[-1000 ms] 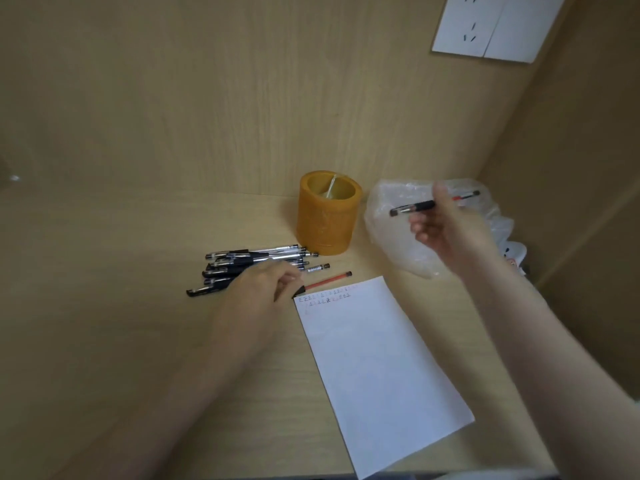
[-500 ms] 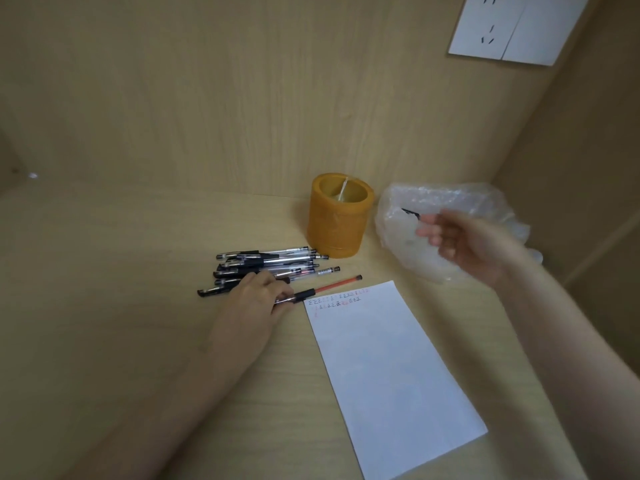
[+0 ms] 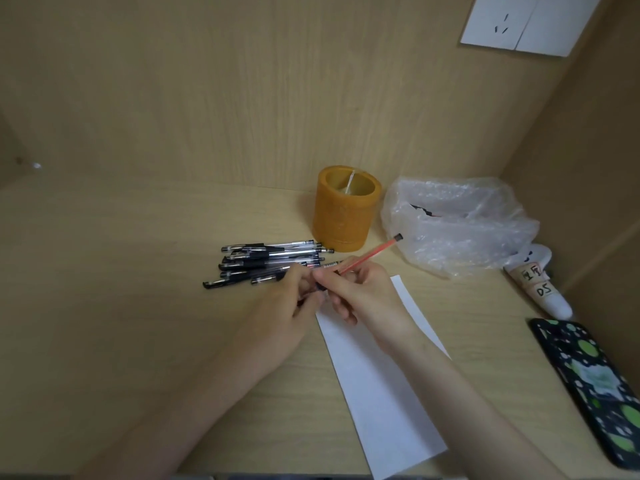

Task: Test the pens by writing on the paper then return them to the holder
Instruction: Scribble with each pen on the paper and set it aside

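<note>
As R hand (image 3: 360, 294) grips pen (image 3: 374, 253), holder (image 3: 341, 220) has stick (image 3: 349, 183).

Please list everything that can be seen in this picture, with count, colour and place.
pen holder: one, orange, desk back
loose pens: several, black and clear, left of holder
red pen: one, red, in both hands above paper
paper: one, white, desk front
plastic bag: one, clear, right of holder
tube: one, white, far right
phone: one, black-green case, near right
socket plates: two, white, top right
left hand: one, pinches red pen's lower end
right hand: one, grips red pen
</note>
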A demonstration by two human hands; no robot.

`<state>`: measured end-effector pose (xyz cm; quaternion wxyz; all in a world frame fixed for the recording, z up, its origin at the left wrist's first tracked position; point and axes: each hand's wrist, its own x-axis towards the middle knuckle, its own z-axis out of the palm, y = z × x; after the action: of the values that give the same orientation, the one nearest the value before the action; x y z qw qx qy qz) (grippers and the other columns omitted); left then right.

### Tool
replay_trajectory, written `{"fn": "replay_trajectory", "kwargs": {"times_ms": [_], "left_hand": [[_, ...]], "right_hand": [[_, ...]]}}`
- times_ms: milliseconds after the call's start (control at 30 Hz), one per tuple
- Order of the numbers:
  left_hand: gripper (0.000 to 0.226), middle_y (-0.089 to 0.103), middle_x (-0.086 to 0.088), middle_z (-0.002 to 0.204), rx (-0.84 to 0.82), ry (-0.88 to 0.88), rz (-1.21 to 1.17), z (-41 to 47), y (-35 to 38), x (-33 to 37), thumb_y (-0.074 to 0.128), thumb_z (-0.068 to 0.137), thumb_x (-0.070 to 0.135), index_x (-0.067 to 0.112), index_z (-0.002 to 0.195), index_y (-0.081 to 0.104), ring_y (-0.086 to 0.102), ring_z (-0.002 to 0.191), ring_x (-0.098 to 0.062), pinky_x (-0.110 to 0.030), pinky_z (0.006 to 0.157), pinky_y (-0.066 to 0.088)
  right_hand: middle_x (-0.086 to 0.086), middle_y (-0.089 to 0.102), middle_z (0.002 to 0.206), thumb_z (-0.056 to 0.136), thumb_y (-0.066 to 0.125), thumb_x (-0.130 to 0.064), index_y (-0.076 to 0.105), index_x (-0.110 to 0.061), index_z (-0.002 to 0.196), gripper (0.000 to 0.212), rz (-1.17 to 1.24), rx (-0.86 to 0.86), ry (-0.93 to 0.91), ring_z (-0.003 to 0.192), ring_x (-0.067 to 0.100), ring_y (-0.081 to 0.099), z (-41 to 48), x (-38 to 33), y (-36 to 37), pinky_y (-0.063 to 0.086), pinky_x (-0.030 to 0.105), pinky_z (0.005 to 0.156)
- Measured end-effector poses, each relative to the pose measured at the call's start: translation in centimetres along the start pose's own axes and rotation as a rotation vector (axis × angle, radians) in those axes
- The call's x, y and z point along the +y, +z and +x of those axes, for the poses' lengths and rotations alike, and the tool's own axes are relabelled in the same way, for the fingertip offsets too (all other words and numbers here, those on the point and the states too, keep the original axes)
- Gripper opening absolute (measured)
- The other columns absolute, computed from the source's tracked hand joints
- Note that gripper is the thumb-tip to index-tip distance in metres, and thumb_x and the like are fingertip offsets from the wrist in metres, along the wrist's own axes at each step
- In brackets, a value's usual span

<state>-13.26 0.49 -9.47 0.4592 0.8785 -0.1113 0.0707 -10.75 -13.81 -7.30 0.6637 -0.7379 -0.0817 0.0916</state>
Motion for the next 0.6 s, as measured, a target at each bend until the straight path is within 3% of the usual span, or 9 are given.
{"fn": "replay_trajectory", "kwargs": {"times_ms": [67, 133, 267, 333, 433, 533, 600], "left_hand": [[0.015, 0.060, 0.023, 0.084, -0.045, 0.026, -0.020, 0.1, -0.2, 0.4, 0.047, 0.095, 0.026, 0.034, 0.106, 0.052, 0.056, 0.083, 0.006, -0.012, 0.072, 0.040], [0.019, 0.063, 0.026, 0.079, -0.071, 0.083, -0.024, 0.0, -0.7, 0.8, 0.045, 0.096, 0.027, 0.043, 0.094, 0.054, 0.057, 0.083, 0.009, -0.009, 0.071, 0.038], [0.022, 0.068, 0.022, 0.080, -0.130, 0.051, -0.130, -0.1, -1.1, 1.5, 0.044, 0.092, 0.037, 0.042, 0.081, 0.063, 0.062, 0.079, -0.008, -0.028, 0.075, 0.043], [0.024, 0.065, 0.018, 0.071, -0.146, 0.032, -0.184, 0.0, -1.1, 1.3, 0.044, 0.088, 0.043, 0.038, 0.081, 0.066, 0.057, 0.070, -0.006, -0.030, 0.069, 0.041], [0.029, 0.045, 0.002, 0.058, -0.133, -0.004, -0.185, 0.1, -1.0, 0.9, 0.047, 0.087, 0.046, 0.026, 0.081, 0.068, 0.041, 0.057, -0.007, -0.027, 0.059, 0.030], [0.041, 0.059, -0.018, 0.073, -0.174, -0.012, -0.182, -0.1, -1.0, 0.6, 0.046, 0.083, 0.057, 0.022, 0.083, 0.068, 0.053, 0.067, -0.026, -0.038, 0.066, 0.040], [0.037, 0.056, -0.016, 0.066, -0.187, -0.045, -0.192, -0.4, -1.1, 0.7, 0.049, 0.083, 0.060, 0.029, 0.074, 0.069, 0.052, 0.065, -0.027, -0.043, 0.064, 0.038]], "right_hand": [[0.007, 0.049, 0.046, 0.088, 0.067, -0.017, 0.056, -0.008, 0.063, 0.029, 0.011, -0.002, -0.021, 0.035, 0.012, 0.040, 0.1, -0.1, 0.0, 0.028, 0.018, 0.035], [0.005, 0.049, 0.047, 0.089, 0.065, -0.013, 0.053, -0.012, 0.066, 0.026, 0.074, -0.048, -0.027, 0.034, 0.011, 0.039, 0.0, -0.2, -0.2, 0.025, 0.017, 0.036], [0.002, 0.047, 0.045, 0.091, 0.060, -0.008, 0.047, -0.009, 0.066, 0.028, 0.187, -0.149, -0.022, 0.035, 0.011, 0.033, 0.1, -0.2, -0.9, 0.024, 0.017, 0.037], [0.001, 0.045, 0.044, 0.091, 0.059, -0.005, 0.046, -0.008, 0.064, 0.029, 0.222, -0.178, -0.011, 0.035, 0.009, 0.031, 0.1, -0.3, -1.1, 0.023, 0.017, 0.037], [0.000, 0.039, 0.044, 0.090, 0.059, -0.004, 0.044, -0.010, 0.063, 0.031, 0.266, -0.205, -0.004, 0.038, 0.008, 0.027, 0.1, -0.3, -1.2, 0.022, 0.017, 0.039], [-0.001, 0.039, 0.044, 0.089, 0.061, -0.005, 0.046, -0.013, 0.060, 0.034, 0.290, -0.233, -0.003, 0.038, 0.008, 0.027, 0.1, 0.2, -1.2, 0.019, 0.021, 0.042], [-0.002, 0.043, 0.043, 0.086, 0.064, -0.009, 0.048, -0.014, 0.061, 0.031, 0.271, -0.260, -0.027, 0.037, 0.008, 0.029, 0.0, 0.5, -1.3, 0.020, 0.024, 0.044]]}}
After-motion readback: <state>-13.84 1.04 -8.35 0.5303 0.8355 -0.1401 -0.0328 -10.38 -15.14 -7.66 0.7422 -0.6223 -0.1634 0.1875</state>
